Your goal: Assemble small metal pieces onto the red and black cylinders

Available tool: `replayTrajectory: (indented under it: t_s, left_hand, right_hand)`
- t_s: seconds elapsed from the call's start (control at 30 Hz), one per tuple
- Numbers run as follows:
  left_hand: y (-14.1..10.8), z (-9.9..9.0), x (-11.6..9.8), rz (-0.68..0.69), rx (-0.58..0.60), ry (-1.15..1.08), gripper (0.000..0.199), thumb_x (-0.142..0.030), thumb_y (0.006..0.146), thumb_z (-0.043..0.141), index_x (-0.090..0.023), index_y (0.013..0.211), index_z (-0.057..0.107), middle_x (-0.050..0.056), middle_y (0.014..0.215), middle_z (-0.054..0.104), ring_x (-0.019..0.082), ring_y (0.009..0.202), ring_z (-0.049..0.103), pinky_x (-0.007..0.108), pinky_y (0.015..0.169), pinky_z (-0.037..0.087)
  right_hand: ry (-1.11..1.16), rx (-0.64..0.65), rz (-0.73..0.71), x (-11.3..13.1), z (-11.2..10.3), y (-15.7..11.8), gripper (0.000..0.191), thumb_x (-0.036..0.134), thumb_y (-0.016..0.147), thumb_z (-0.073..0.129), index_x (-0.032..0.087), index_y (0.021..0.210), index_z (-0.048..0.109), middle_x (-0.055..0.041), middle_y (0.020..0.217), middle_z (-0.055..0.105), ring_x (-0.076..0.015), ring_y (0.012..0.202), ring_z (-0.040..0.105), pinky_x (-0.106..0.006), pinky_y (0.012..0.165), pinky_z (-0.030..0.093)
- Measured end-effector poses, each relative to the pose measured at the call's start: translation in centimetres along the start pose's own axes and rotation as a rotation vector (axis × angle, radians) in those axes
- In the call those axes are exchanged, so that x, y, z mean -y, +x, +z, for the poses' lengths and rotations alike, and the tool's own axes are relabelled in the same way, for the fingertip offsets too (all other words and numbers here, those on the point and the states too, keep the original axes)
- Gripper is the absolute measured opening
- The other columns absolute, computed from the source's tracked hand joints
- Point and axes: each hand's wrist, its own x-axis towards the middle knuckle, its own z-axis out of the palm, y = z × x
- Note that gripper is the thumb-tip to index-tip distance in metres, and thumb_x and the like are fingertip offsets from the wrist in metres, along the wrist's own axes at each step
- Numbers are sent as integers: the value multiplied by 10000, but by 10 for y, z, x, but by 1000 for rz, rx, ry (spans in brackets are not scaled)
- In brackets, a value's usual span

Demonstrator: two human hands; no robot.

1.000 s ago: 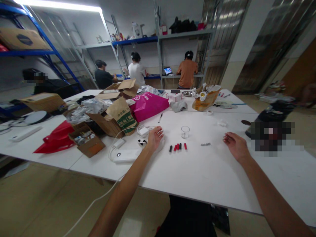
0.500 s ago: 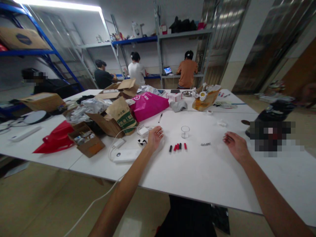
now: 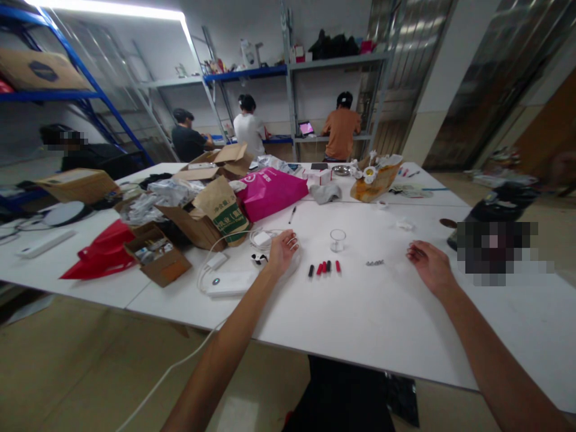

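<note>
My left hand [image 3: 284,249] rests on the table with loosely bent fingers and holds nothing that I can see. Beside it are a white charger with a coiled cable [image 3: 261,239] and a small black-and-white object [image 3: 259,258]. To its right stands a clear glass [image 3: 338,240]. Several short tubes with red or black bodies [image 3: 324,267] lie in a row in front of the glass. Farther right is a small line of grey metal pieces [image 3: 375,263]. My right hand [image 3: 427,264], fingers loosely apart, lies to the right of those pieces with nothing visible in it.
A white power strip [image 3: 231,285] sits near my left forearm. Behind are a pen [image 3: 292,215], a magenta bag [image 3: 272,192], a paper bag [image 3: 225,213] and a small open carton [image 3: 157,255]. A black bag [image 3: 504,201] stands at the right; several people sit beyond the table.
Both hands and the things on the table stay put. On the far shelf, the tablet screen has turned from blue to pink.
</note>
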Motion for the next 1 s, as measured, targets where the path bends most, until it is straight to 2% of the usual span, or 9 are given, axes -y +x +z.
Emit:
replayTrajectory:
  t_s: [1.0]
  left_hand:
    - [-4, 4, 0, 1, 20, 19, 201, -172, 713, 811, -170, 861, 676, 2, 814, 687, 101, 677, 611, 242, 628, 486]
  right_hand:
    - [-18, -2, -5, -3, -2, 3, 304, 282, 596, 943, 184, 802, 743, -20, 816, 711, -91, 726, 668, -201, 652, 587]
